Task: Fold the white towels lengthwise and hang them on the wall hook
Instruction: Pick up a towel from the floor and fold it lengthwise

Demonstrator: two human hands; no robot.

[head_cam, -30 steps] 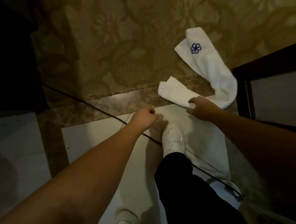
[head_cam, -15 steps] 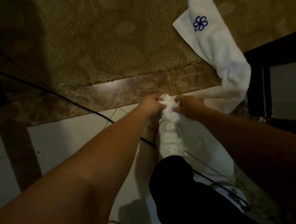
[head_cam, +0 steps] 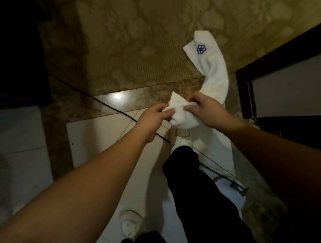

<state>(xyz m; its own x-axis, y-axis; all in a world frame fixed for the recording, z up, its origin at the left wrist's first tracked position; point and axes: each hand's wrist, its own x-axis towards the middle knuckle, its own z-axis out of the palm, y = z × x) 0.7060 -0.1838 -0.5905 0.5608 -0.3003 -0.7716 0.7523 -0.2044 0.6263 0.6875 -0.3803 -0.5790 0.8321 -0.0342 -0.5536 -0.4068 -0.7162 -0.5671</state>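
Above the forward white shoe (head_cam: 180, 139), both hands at the near end of a white towel (head_cam: 215, 75). Left hand (head_cam: 152, 116) pinching that end's left edge, thumb and fingertips closed on the cloth. Right hand (head_cam: 206, 110) gripping the same end from the other side, fingers curled over the top of the bunched fabric, thumb underneath. Between the two hands, a lifted corner (head_cam: 175, 99) pointing away from the shoe, and a rounded fold of towel sagging down just over the toe of the shoe.

Beyond the shoe and off to its right, the remainder of the towel curving up across the brown marble strip (head_cam: 135, 96) and onto the patterned olive carpet (head_cam: 140, 37), flat on the floor. Farthest from the shoe, the towel's other end, bearing a blue flower-shaped emblem (head_cam: 201, 48).

Right of the shoe, a dark wooden frame (head_cam: 249, 94) standing upright, close beside the towel's curve. Left of the shoe, a thin black cable (head_cam: 97, 101) running diagonally over the marble and the white floor tiles (head_cam: 100, 140), passing under the left wrist. Nearer than the shoe, a black trouser leg (head_cam: 194, 185) and a second white shoe (head_cam: 130, 224) set further back on the tiles.
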